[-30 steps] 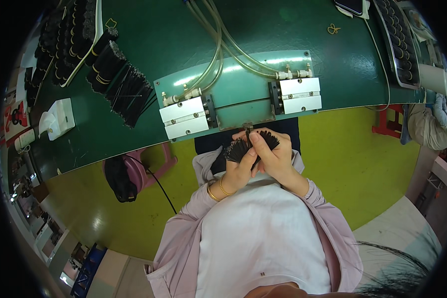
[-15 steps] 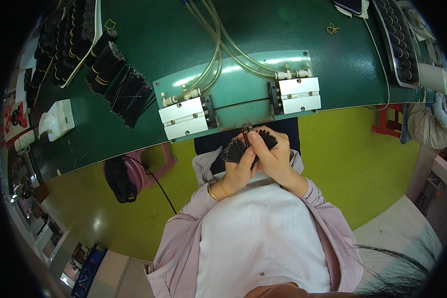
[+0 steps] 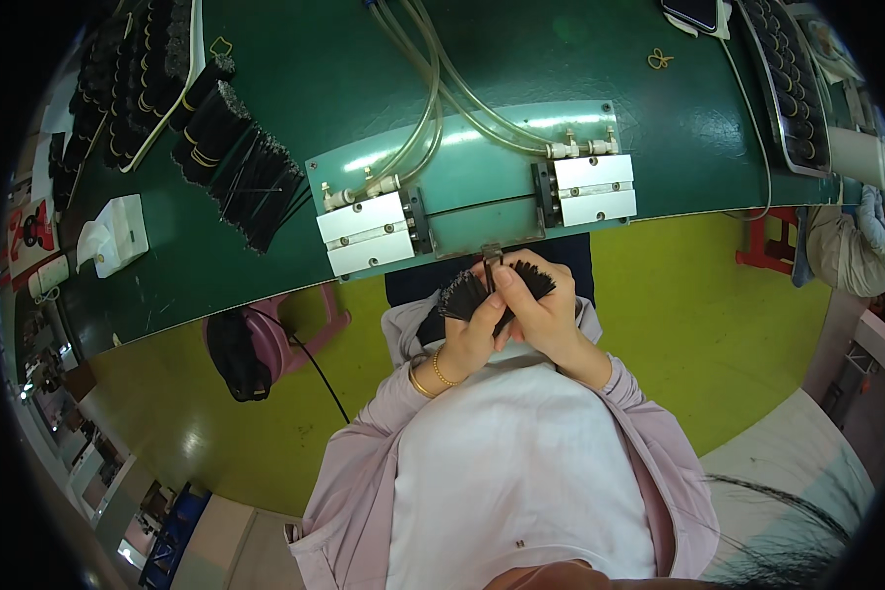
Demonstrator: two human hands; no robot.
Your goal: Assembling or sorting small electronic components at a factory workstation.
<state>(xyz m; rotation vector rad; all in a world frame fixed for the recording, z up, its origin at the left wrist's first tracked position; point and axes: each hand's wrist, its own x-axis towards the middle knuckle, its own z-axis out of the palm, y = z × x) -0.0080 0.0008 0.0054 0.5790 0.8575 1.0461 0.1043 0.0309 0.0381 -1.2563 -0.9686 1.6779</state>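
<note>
Just off the table's near edge, my two hands meet in front of my chest. My left hand is closed around a bundle of thin black wire-like strips, whose ends fan out to the left. More of these strips spread from my right hand, which is also closed, its thumb pressing near the middle. One or two strips stand up between the thumbs, close to a small metal fitting at the edge of the fixture plate. Whether the strips form one bundle or two cannot be told; the lower fingers are partly hidden.
Two silver pneumatic blocks flank the plate, with clear hoses running back. Loose black strips and banded bundles lie at left, beside a white box. A tray of bundles stands far right.
Both hands keep their grip in nearly the same place. My right hand and its thumb have shifted very slightly to the right.
</note>
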